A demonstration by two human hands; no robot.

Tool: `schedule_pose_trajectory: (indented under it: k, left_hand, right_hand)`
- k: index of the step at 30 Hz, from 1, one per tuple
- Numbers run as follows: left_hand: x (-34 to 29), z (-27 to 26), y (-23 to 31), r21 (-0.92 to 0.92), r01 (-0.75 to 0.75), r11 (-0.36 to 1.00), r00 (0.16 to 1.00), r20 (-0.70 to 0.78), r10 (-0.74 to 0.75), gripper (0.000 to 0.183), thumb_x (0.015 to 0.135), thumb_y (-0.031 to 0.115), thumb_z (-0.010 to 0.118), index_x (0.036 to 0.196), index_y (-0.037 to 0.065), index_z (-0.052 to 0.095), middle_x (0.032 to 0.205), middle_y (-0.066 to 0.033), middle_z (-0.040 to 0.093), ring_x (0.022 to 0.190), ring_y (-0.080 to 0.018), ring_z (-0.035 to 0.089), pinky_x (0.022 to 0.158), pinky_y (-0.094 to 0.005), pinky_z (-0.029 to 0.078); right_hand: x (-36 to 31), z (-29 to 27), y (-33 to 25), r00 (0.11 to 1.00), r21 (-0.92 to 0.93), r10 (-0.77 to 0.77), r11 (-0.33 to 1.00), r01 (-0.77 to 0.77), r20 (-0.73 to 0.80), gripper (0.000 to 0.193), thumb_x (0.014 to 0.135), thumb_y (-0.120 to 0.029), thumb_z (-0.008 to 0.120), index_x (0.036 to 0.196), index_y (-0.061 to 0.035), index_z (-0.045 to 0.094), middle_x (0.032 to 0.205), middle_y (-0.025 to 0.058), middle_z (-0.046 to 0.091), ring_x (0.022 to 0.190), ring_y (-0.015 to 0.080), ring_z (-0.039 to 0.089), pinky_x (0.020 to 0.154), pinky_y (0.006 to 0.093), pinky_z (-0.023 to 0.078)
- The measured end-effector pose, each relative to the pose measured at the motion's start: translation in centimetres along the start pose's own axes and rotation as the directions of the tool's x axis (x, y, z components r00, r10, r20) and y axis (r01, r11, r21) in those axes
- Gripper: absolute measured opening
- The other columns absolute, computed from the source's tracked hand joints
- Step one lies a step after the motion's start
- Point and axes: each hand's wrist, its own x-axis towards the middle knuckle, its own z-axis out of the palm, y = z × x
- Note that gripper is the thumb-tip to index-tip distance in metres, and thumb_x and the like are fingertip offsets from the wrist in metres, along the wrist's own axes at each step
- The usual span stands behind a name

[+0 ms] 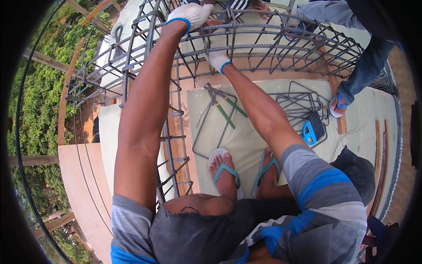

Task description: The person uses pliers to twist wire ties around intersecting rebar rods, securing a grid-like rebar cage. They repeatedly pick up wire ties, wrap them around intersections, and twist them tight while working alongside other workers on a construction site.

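Left hand (192, 16) was atop rebar cage (233, 27), right hand (217, 60) lower at its side; couldn't tell either's grip. Pliers (224, 115) lay nearby.

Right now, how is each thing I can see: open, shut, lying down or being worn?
Rebar cage: bare, gaps open
Left hand: gloved, at the rebar cage; grip unclear
Right hand: gloved, at the rebar cage; grip unclear
Pliers: lying down, handles spread
Bent rods: piled loosely
Teal sandals: worn
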Motion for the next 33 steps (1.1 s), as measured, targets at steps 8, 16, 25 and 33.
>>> schedule_pose_trajectory:
  k: [8, 16, 25, 33]
  left_hand:
    - [-1.1, -0.4, 0.5, 0.154, -0.067, 0.986, 0.997, -0.038, 0.074, 0.065, 0.101, 0.053, 0.035, 0.107, 0.002, 0.074, 0.11, -0.0279, 0.071, 0.107, -0.0444, 0.067, 0.098, -0.0489, 0.049]
    - [-1.0, -0.3, 0.4, 0.011, 0.012, 1.0, 0.993, -0.116, -0.011, 0.072, 0.099, 0.061, 0.033, 0.099, 0.004, 0.077, 0.099, -0.0254, 0.074, 0.1, -0.0418, 0.07, 0.092, -0.0469, 0.05]
    - [-0.6, 0.3, -1.0, 0.14, -0.02, 0.99, 1.0, -0.012, 0.022, 0.071, 0.101, 0.061, 0.031, 0.122, 0.006, 0.07, 0.115, -0.0248, 0.071, 0.111, -0.0444, 0.066, 0.097, -0.0488, 0.049]
    - [-2.3, -2.6, 3.4, -0.036, 0.057, 0.998, 0.998, -0.007, -0.057, 0.067, 0.103, 0.05, 0.03, 0.107, 0.001, 0.074, 0.116, -0.0284, 0.07, 0.115, -0.0441, 0.065, 0.102, -0.0516, 0.047]
  right_hand:
    - [0.0, -1.0, -1.6, 1.0, 0.109, -0.02, 0.994, 0.022, -0.019, 0.048, 0.101, -0.046, 0.058, 0.117, -0.0015, 0.065, 0.103, 0.0234, 0.069, 0.099, 0.0408, 0.065, 0.087, 0.0503, 0.05]
    - [1.0, -2.1, -3.5, 0.943, 0.424, 0.307, 0.842, -0.332, 0.128, 0.059, 0.096, -0.055, 0.062, 0.102, 0.0033, 0.071, 0.076, 0.0115, 0.064, 0.072, 0.0235, 0.057, 0.069, 0.0431, 0.048]
    - [-0.8, -3.8, -5.4, 0.925, 0.512, 0.278, 0.773, -0.376, 0.259, 0.05, 0.1, -0.044, 0.053, 0.124, -0.0023, 0.068, 0.106, 0.0195, 0.074, 0.093, 0.0317, 0.07, 0.084, 0.0423, 0.053]
    - [1.6, -1.0, -0.9, 0.926, 0.536, 0.309, 0.755, -0.378, 0.217, 0.046, 0.098, -0.043, 0.066, 0.121, -0.0026, 0.07, 0.085, 0.0035, 0.063, 0.075, 0.015, 0.053, 0.065, 0.0351, 0.045]
